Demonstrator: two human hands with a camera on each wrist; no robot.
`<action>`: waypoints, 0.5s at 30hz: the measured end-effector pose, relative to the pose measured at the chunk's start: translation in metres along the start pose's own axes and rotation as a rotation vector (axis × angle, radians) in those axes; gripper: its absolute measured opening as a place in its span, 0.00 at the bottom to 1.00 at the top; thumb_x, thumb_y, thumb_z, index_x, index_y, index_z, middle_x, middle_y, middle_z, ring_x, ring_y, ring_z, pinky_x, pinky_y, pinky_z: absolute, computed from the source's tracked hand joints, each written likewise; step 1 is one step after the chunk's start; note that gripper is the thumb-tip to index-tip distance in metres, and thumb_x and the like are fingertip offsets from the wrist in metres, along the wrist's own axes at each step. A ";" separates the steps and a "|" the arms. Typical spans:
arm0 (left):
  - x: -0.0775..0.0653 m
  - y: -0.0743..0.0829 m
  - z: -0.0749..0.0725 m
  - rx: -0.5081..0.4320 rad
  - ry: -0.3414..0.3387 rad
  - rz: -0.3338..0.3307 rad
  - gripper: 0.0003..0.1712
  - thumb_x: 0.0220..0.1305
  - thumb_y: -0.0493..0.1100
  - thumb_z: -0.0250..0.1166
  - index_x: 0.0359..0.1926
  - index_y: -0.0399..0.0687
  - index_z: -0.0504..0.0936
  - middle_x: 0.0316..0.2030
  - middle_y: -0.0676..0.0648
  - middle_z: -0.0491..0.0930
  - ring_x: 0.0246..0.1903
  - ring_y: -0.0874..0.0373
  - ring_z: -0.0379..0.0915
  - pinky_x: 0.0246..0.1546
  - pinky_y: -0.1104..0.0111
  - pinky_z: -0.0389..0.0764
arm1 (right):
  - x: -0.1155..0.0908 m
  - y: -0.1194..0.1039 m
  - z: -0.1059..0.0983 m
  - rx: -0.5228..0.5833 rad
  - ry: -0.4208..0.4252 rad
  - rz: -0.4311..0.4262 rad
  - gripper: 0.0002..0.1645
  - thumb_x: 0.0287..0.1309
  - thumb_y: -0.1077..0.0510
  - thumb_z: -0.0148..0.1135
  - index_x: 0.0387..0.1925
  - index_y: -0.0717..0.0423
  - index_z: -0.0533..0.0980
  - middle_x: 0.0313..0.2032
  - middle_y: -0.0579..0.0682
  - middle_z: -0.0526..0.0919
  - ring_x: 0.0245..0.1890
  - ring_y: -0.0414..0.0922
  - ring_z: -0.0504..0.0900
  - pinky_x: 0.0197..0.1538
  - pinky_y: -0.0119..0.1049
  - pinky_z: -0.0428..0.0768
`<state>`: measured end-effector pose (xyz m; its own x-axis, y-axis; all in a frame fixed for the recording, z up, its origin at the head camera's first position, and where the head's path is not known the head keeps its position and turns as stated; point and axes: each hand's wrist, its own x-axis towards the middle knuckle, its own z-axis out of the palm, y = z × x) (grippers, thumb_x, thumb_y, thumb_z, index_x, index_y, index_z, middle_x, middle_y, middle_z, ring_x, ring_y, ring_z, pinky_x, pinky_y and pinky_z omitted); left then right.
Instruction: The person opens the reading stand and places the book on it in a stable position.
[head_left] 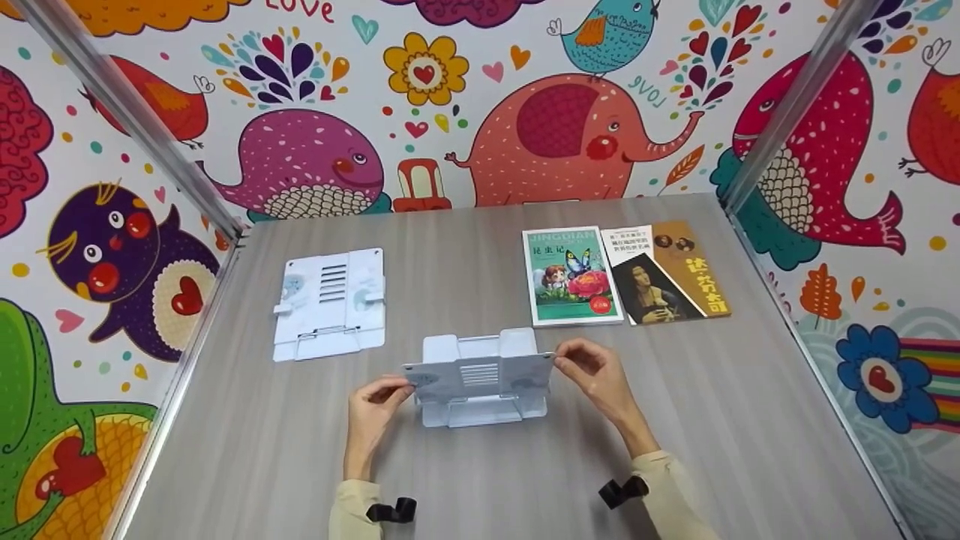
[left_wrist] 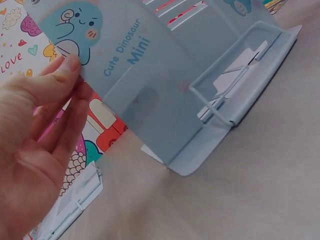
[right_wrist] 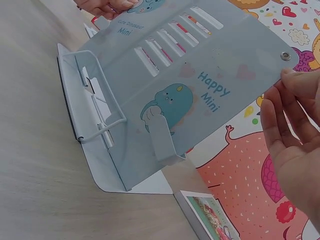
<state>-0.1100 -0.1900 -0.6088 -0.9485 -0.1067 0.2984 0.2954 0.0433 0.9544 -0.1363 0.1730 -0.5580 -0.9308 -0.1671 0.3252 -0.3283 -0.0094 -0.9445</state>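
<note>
A pale blue metal book stand (head_left: 480, 379), printed with dinosaurs and slotted in its middle, stands tilted up on the table in front of the person. The left hand (head_left: 379, 401) pinches its left side edge; in the left wrist view the thumb (left_wrist: 71, 64) lies on the printed face. At the upper right corner, the right hand (head_left: 600, 375) pinches the plate by its edge, beside a round rivet (right_wrist: 285, 56). Low on the stand, a wire page holder (right_wrist: 102, 95) spans the bottom ledge. A side clip (right_wrist: 166, 142) sticks out near the lower right.
A second book stand (head_left: 330, 304) lies flat at the left. Toward the back right are a green children's book (head_left: 574, 277) and a book with a portrait on its cover (head_left: 664, 274), side by side. Cartoon-printed walls with metal posts (head_left: 799, 105) enclose the grey wood-grain table (head_left: 457, 277).
</note>
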 end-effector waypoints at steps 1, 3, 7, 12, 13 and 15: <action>0.000 0.001 0.000 0.010 0.000 0.003 0.04 0.55 0.23 0.70 0.34 0.27 0.86 0.33 0.52 0.88 0.34 0.65 0.84 0.37 0.77 0.84 | 0.000 0.000 0.000 0.001 -0.001 -0.005 0.05 0.60 0.73 0.65 0.39 0.67 0.80 0.36 0.46 0.84 0.36 0.39 0.82 0.43 0.27 0.83; 0.000 0.002 0.000 0.018 0.000 0.004 0.05 0.55 0.23 0.71 0.34 0.28 0.86 0.33 0.51 0.88 0.33 0.65 0.84 0.36 0.76 0.84 | 0.000 0.002 -0.001 -0.003 -0.004 -0.010 0.05 0.59 0.73 0.65 0.39 0.67 0.80 0.36 0.47 0.84 0.36 0.39 0.82 0.43 0.27 0.83; 0.000 0.003 0.001 0.029 0.007 -0.003 0.05 0.55 0.24 0.71 0.34 0.29 0.87 0.33 0.50 0.88 0.33 0.64 0.84 0.36 0.76 0.84 | -0.002 0.009 -0.002 -0.030 -0.017 0.036 0.05 0.60 0.72 0.66 0.39 0.66 0.81 0.37 0.48 0.84 0.37 0.39 0.83 0.44 0.27 0.84; -0.003 -0.002 0.001 0.041 0.029 -0.045 0.05 0.55 0.24 0.71 0.34 0.30 0.87 0.32 0.48 0.88 0.32 0.65 0.84 0.35 0.77 0.84 | -0.007 0.023 -0.003 -0.066 -0.041 0.112 0.05 0.61 0.69 0.67 0.39 0.66 0.81 0.36 0.51 0.84 0.37 0.38 0.83 0.44 0.27 0.84; -0.003 -0.003 0.001 0.042 0.031 -0.051 0.05 0.55 0.23 0.71 0.34 0.30 0.87 0.32 0.47 0.88 0.31 0.65 0.83 0.34 0.77 0.83 | -0.007 0.024 -0.003 -0.068 -0.047 0.119 0.05 0.61 0.68 0.67 0.39 0.66 0.81 0.36 0.53 0.84 0.37 0.38 0.83 0.44 0.27 0.84; -0.004 -0.004 0.001 0.037 0.037 -0.058 0.04 0.56 0.23 0.70 0.34 0.29 0.86 0.32 0.45 0.88 0.31 0.65 0.83 0.34 0.77 0.83 | -0.008 0.026 -0.003 -0.068 -0.056 0.122 0.06 0.62 0.65 0.67 0.39 0.66 0.81 0.37 0.56 0.84 0.37 0.39 0.83 0.44 0.28 0.84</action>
<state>-0.1078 -0.1888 -0.6135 -0.9588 -0.1464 0.2436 0.2352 0.0723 0.9693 -0.1382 0.1768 -0.5853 -0.9546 -0.2176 0.2032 -0.2252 0.0813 -0.9709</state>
